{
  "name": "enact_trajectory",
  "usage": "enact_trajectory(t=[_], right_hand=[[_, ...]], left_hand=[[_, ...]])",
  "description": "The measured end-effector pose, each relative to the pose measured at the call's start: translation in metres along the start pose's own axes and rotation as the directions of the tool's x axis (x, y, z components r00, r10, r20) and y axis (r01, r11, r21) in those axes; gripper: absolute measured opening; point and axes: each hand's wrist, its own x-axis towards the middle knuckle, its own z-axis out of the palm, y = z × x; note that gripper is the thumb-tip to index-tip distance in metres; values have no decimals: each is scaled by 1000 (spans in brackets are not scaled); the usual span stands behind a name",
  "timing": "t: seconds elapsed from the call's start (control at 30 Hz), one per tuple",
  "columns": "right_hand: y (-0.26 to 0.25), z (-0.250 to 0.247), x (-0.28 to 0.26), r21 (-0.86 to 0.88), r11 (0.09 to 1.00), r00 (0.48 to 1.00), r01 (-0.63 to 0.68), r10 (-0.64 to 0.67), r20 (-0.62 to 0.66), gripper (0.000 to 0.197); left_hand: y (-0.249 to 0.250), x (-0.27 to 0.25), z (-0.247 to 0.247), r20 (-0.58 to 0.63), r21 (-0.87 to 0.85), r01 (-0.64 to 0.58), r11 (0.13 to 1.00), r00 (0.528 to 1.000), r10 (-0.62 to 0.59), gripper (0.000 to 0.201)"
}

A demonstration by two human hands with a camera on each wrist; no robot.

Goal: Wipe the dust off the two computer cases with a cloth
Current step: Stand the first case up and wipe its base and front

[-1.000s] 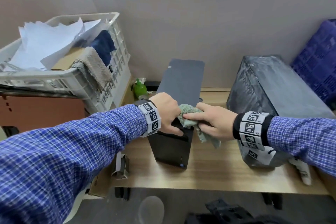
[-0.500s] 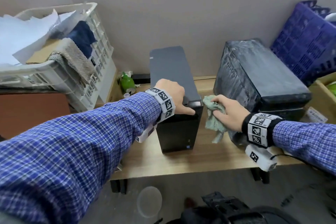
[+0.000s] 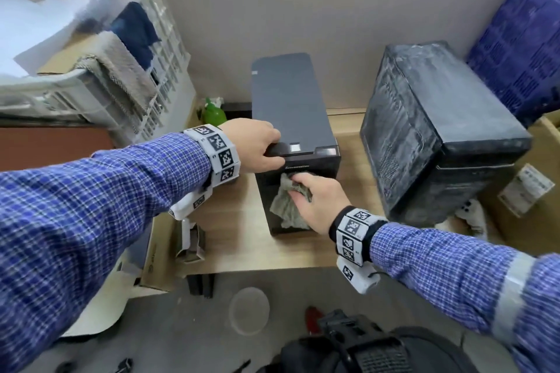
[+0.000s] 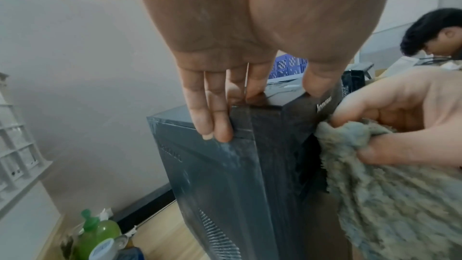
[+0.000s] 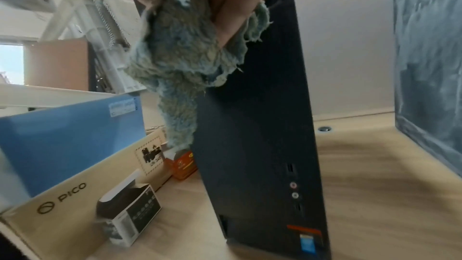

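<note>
Slim black computer case (image 3: 291, 106) upright on the wooden desk (image 3: 242, 239), gripped at its top front corner by the left hand (image 3: 257, 142), fingers down the side and thumb on top. Grey-green cloth (image 3: 286, 206) bunched in the right hand (image 3: 321, 203), fingers curled round it, pressed to the front panel. Dusty second case (image 3: 439, 130) well apart to the right, apparently lying on its side.

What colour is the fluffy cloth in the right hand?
Pale grey-green fluffy cloth, clearest in the right wrist view.
</note>
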Motion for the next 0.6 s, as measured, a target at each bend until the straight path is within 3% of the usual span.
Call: enact_trajectory(t=[0.13, 0.27, 0.47, 0.6], right_hand=[[19, -21, -7, -188, 976, 989, 109, -87, 121, 24], [40, -50, -15, -204, 972, 990, 115, -97, 99, 27], [10, -70, 8, -228, 934, 959, 276, -284, 0, 26], [-18, -48, 24, -292, 883, 930, 368, -341, 141, 27]], left_hand=[[2, 4, -4, 29, 30, -7, 1000, 1000, 6, 38], [0, 7, -5, 52, 23, -19, 1000, 998, 18, 40], [-6, 9, -6, 85, -15, -70, 997, 994, 71, 43], [-8, 13, -8, 103, -38, -49, 998, 993, 52, 35]])
